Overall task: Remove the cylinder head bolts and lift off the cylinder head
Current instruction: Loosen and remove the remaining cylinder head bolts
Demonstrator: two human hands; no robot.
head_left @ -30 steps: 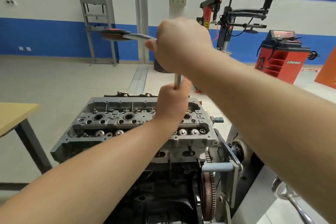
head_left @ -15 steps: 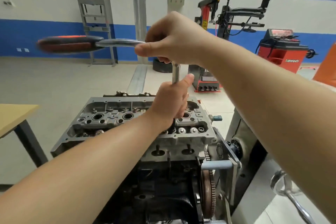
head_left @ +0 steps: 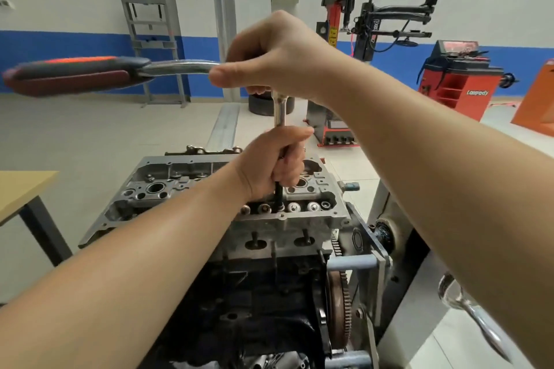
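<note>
The ratchet's red-and-black handle [head_left: 75, 75] is smeared with blur at the left, so its detail is lost. The ratchet head is hidden under the right hand [head_left: 269, 54], and the lower end of the extension bar [head_left: 281, 112] disappears inside the left hand [head_left: 272, 165]; a dark shaft comes out below the fist and reaches down to the cylinder head [head_left: 186, 183], probably onto a bolt, though the tip is too small to make out. The left forearm covers much of the cylinder head's middle. The engine block [head_left: 239, 293] beneath is dark and hard to read, and the engine stand [head_left: 368, 249] on the right is partly cut off by the right arm.

The right hand is clenched over the top of the ratchet where handle meets bar, thumb pointing left along the chrome shank. The left hand is wrapped round the extension bar, thumb up against it.

The cylinder head sits on top of the engine block, centre frame. A wooden table [head_left: 21, 189] edge shows at the left.
</note>
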